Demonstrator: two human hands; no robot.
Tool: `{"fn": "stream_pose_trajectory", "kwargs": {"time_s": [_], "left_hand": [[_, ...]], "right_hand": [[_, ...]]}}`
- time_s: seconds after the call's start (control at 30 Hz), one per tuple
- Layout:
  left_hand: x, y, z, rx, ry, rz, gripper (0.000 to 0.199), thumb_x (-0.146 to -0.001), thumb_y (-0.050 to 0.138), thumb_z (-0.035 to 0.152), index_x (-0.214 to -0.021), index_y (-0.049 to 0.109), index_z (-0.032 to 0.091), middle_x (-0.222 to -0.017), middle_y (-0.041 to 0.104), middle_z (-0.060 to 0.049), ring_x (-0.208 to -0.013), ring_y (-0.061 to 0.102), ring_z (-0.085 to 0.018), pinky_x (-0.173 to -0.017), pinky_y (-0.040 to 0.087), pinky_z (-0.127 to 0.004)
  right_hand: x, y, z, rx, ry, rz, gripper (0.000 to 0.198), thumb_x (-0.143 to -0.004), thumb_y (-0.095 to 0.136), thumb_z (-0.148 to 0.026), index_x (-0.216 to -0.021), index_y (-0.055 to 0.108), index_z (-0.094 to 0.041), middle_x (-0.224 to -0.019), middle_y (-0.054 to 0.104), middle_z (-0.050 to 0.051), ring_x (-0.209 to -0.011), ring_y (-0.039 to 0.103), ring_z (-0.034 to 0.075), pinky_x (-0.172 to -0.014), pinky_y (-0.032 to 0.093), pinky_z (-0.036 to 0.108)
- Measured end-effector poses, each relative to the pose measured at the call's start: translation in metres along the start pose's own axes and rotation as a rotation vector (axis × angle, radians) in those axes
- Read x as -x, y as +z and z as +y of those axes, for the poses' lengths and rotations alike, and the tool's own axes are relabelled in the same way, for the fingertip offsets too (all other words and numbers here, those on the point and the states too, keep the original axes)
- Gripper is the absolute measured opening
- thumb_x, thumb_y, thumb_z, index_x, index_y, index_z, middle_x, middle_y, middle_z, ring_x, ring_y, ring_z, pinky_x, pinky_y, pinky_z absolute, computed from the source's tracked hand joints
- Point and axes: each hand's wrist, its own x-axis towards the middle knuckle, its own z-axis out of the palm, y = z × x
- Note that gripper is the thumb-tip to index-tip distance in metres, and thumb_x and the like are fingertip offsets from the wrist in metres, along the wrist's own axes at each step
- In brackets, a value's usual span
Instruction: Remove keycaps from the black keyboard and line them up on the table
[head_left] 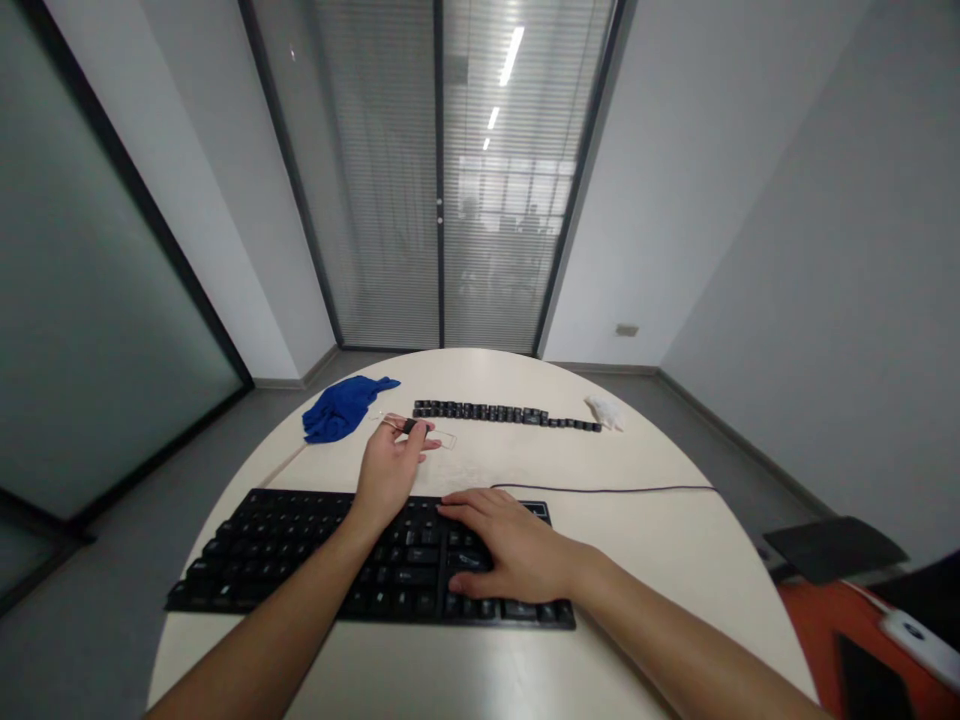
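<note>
A black keyboard (285, 560) lies across the near part of the round table. Beyond its back edge, my left hand (390, 465) is closed on a keycap puller (415, 427) with a dark handle and thin wire loops, held above the tabletop. My right hand (517, 545) lies on the right side of the keyboard with fingers and thumb apart, covering some keys. Farther back, loose black keycaps (480, 412) stand in rows on the table, with a shorter single row at the right end.
The pale round table (637, 570) has a blue cloth (343, 407) at its back left and a crumpled white item (604, 411) at the back right. A dark cable (600, 489) runs to the right edge. An orange seat (817, 630) with a white power strip (919, 640) stands at lower right.
</note>
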Motion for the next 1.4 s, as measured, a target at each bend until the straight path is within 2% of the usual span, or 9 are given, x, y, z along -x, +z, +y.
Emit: {"fn": "stream_pose_trajectory", "kwargs": {"time_s": [0.23,0.4,0.53,0.6,0.67,0.83,0.97,1.13,1.4], "left_hand": [[0.0,-0.002,-0.004,0.013,-0.043,-0.076,0.03,-0.084,0.059,0.045,-0.089,0.05,0.017,-0.106,0.069,-0.01,-0.078,0.074,-0.021,-0.06,0.053,-0.025],[0.002,-0.002,-0.006,-0.035,-0.089,-0.099,0.027,-0.083,0.06,0.041,-0.087,0.052,0.016,-0.103,0.07,-0.01,-0.076,0.074,-0.02,-0.06,0.052,-0.025],[0.001,-0.001,-0.01,-0.051,-0.102,-0.146,0.025,-0.084,0.058,0.04,-0.087,0.053,0.015,-0.102,0.07,-0.011,-0.077,0.074,-0.021,-0.057,0.05,-0.024],[-0.001,-0.001,-0.012,-0.062,-0.105,-0.193,0.025,-0.085,0.057,0.04,-0.086,0.053,0.016,-0.101,0.07,-0.011,-0.079,0.073,-0.022,-0.056,0.049,-0.024],[-0.003,-0.005,-0.013,-0.084,-0.087,-0.255,0.023,-0.086,0.056,0.039,-0.087,0.053,0.016,-0.098,0.07,-0.011,-0.082,0.072,-0.022,-0.057,0.049,-0.025],[-0.011,-0.026,-0.01,-0.228,0.121,-0.456,0.021,-0.09,0.052,0.036,-0.094,0.057,0.017,-0.089,0.071,-0.008,-0.085,0.069,-0.022,-0.071,0.052,-0.031],[-0.017,-0.042,-0.008,-0.455,0.247,-0.514,0.017,-0.09,0.052,0.033,-0.09,0.06,0.018,-0.083,0.071,-0.006,-0.079,0.067,-0.021,-0.073,0.049,-0.032],[-0.02,-0.048,-0.004,-0.376,0.224,-0.559,0.015,-0.09,0.054,0.029,-0.091,0.062,0.017,-0.086,0.07,-0.005,-0.082,0.066,-0.02,-0.075,0.05,-0.03],[-0.022,-0.049,-0.016,-0.236,0.088,-0.664,0.018,-0.087,0.058,0.031,-0.09,0.061,0.014,-0.08,0.07,-0.007,-0.077,0.068,-0.02,-0.074,0.052,-0.032]], "right_hand": [[0.051,-0.031,0.027,-0.045,0.094,-0.018,0.082,-0.073,0.073,-0.047,-0.143,0.039,-0.021,-0.139,0.05,0.013,-0.126,0.047,0.03,-0.108,0.035,0.047],[0.11,-0.077,0.063,-0.062,0.31,-0.096,0.079,-0.071,0.074,-0.045,-0.14,0.043,-0.023,-0.141,0.047,0.011,-0.129,0.045,0.031,-0.111,0.034,0.047],[0.127,-0.104,0.071,-0.017,0.514,-0.156,0.068,-0.071,0.072,-0.045,-0.132,0.052,-0.022,-0.13,0.056,0.01,-0.119,0.054,0.032,-0.104,0.042,0.047],[0.119,-0.104,0.066,0.057,0.528,-0.111,0.058,-0.074,0.07,-0.049,-0.123,0.058,-0.02,-0.125,0.059,0.012,-0.115,0.056,0.032,-0.102,0.043,0.047],[0.102,-0.095,0.055,0.117,0.442,-0.047,0.058,-0.076,0.068,-0.051,-0.123,0.059,-0.019,-0.125,0.059,0.013,-0.116,0.055,0.032,-0.102,0.043,0.048],[0.039,-0.054,0.023,0.112,0.154,-0.034,0.086,-0.073,0.068,-0.063,-0.142,0.045,-0.017,-0.145,0.045,0.016,-0.132,0.042,0.033,-0.112,0.031,0.05],[-0.001,-0.024,0.011,0.105,0.04,-0.046,0.1,-0.071,0.068,-0.066,-0.15,0.032,-0.016,-0.154,0.031,0.018,-0.141,0.029,0.034,-0.117,0.018,0.053],[-0.014,-0.007,0.02,0.078,0.049,-0.088,0.11,-0.065,0.072,-0.066,-0.15,0.029,-0.012,-0.155,0.029,0.019,-0.141,0.028,0.034,-0.116,0.023,0.049],[-0.025,-0.025,0.023,0.153,0.115,-0.166,0.107,-0.054,0.078,-0.062,-0.14,0.043,-0.009,-0.143,0.043,0.022,-0.127,0.044,0.039,-0.107,0.035,0.051]]}}
